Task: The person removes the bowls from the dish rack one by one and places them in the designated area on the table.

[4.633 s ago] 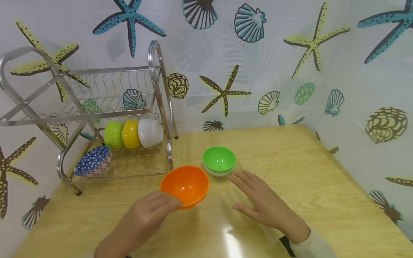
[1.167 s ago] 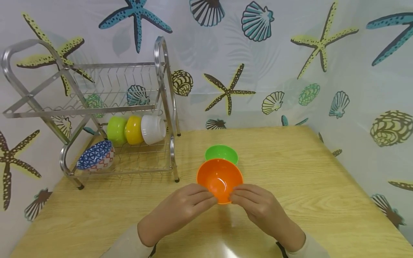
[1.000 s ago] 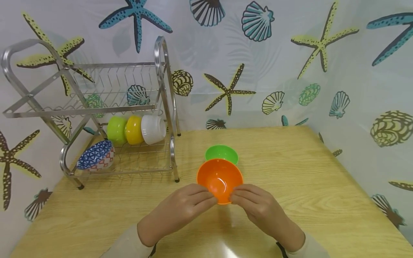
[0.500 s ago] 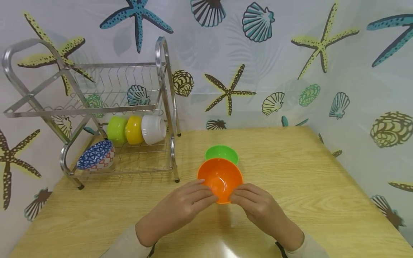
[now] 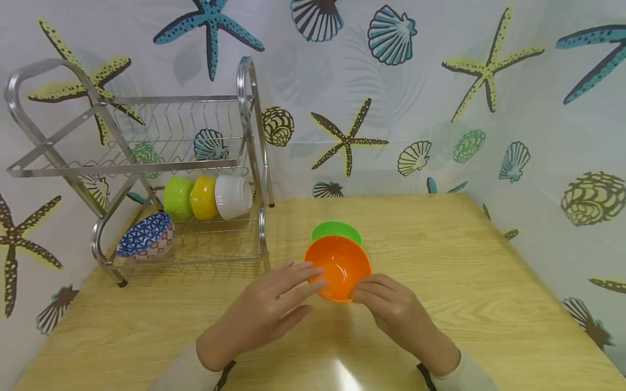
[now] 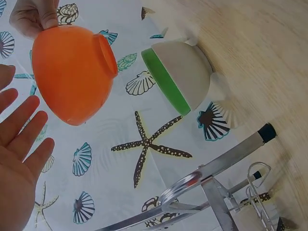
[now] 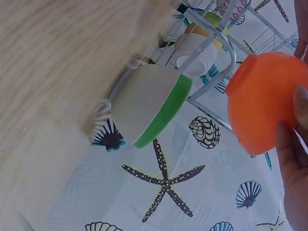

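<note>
My right hand (image 5: 393, 307) pinches the near right rim of an orange bowl (image 5: 339, 260), held above the table with its inside tilted toward me. The left hand (image 5: 261, 309) is beside the bowl's left side, fingers spread and extended. In the left wrist view those fingers stand apart from the orange bowl (image 6: 72, 72). Behind it on the table is a green bowl (image 5: 336, 228), partly hidden in the head view. From the side, the wrist views show a green rim (image 7: 166, 113) above a pale bowl body (image 7: 142, 96).
A two-tier metal dish rack (image 5: 252, 130) stands at the left. Its lower tier holds a lime bowl (image 5: 177, 198), a yellow bowl (image 5: 203, 198), a white bowl (image 5: 232, 197) and a patterned blue-and-red bowl (image 5: 146, 237). Wood-grain table (image 5: 440, 260) extends to the right.
First the left hand alone held the orange bowl near the rack; then both hands held it further right. Now the left hand has let go, and the bowl has shifted slightly right and away.
</note>
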A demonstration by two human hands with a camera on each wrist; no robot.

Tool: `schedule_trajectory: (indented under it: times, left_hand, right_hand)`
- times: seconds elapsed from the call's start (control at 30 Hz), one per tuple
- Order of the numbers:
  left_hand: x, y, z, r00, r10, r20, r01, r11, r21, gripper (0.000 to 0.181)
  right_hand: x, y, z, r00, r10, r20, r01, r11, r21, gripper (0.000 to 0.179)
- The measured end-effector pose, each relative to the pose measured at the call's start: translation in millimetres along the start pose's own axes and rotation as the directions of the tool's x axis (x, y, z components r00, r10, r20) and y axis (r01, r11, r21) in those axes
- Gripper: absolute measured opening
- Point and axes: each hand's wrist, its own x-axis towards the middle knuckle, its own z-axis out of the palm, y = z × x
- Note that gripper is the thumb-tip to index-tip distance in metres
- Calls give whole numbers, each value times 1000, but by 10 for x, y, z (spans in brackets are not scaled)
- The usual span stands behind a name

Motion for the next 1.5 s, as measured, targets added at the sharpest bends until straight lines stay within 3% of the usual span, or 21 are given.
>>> schedule_trajectory:
  times: [0.23,0.5,0.73,0.9,1.03,1.17,1.4,1.5]
  left_hand:
    - [-93,-70,-68,996,-89,-8,89,996,-6,46]
    - [-218,-187,-172,980,-197,-7,197,980,14,47]
    - [-330,-258,-276,954,-298,4,298,953,51,52]
    - [-382,-332,-338,941,-337,0,336,939,71,55]
    - [-435,-387,-392,924,-381,19,377,920,105,60]
    - [-522,-452,-486,906,-421,43,408,896,176,66]
    - [-666,-630,-665,892,-451,-16,447,877,174,69]
    - [-730,-680,-726,875,-483,-31,482,863,153,69]
  right_hand:
    - [7,87,10,998,61,28,-61,998,14,32]
    - [-16,201,56,990,140,33,-140,990,-2,35]
    - [-25,272,126,981,193,25,-193,981,-17,35]
    - [18,351,162,974,221,40,-219,975,-42,4]
    - [37,424,202,975,220,19,-219,974,-61,21]
    - [17,483,246,973,229,4,-228,972,-58,21]
    - [-33,593,343,967,251,34,-250,967,-49,19]
    - [-37,620,381,964,261,57,-258,965,-48,18]
